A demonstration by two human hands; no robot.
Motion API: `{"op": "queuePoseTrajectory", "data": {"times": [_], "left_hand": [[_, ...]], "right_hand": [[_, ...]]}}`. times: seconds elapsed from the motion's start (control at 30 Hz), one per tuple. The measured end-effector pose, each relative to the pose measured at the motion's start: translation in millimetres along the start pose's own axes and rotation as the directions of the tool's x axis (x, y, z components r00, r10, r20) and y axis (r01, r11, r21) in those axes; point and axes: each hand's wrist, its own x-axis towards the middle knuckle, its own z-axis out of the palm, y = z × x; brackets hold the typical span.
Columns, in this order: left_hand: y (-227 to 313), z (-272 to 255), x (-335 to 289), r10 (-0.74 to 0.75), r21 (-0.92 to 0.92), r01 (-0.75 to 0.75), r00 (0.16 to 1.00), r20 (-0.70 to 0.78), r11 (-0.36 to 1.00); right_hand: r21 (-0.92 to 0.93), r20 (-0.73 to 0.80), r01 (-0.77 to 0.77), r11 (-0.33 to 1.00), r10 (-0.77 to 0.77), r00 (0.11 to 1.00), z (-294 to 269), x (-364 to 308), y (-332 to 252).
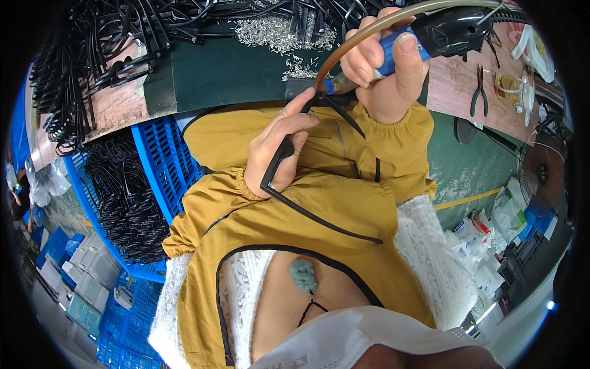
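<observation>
My left hand (279, 150) is closed around a black eyeglass frame (322, 222), one long temple arm of which stretches right over my mustard smock. My right hand (393, 83) grips a powered screwdriver (452, 32) with a blue and black body, tilted so its tip points down left. That tip, with a blue collar (330, 88), sits at the frame's upper end beside my left fingertips; whether it touches a screw is too small to tell. A brown tube (424, 8) curves over the screwdriver and ends by the tip. A small dark block (298, 89) lies at the bench edge there.
Small silvery metal pieces (279, 34) are heaped on the green bench mat (212, 77). Black eyeglass parts (74, 80) pile up on the left. Below them stands a blue basket (157, 166) full of more. Pliers (479, 92) lie on the right. A fan (544, 172) stands far right.
</observation>
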Motion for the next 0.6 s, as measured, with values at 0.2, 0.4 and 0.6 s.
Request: {"op": "queuePoseTrajectory", "data": {"times": [0.2,0.4,0.6], "left_hand": [[-14.5,-1.9,-3.3,0.092,0.001,-0.092,0.995,-0.029,0.996],[-25.9,4.1,-5.4,0.108,-0.057,-0.113,0.990,-0.089,0.992],[-12.7,-4.9,1.5,0.017,-0.076,-0.021,0.998,-0.059,0.997]], "right_hand": [[0.080,-0.068,-0.026,0.996,0.032,0.997,9.0,-5.3,0.6],[-0.088,-0.139,-0.093,0.992,0.080,0.987,5.0,0.6,2.5],[0.059,-0.200,-0.077,0.995,0.087,0.976,3.3,2.9,5.2]]}}
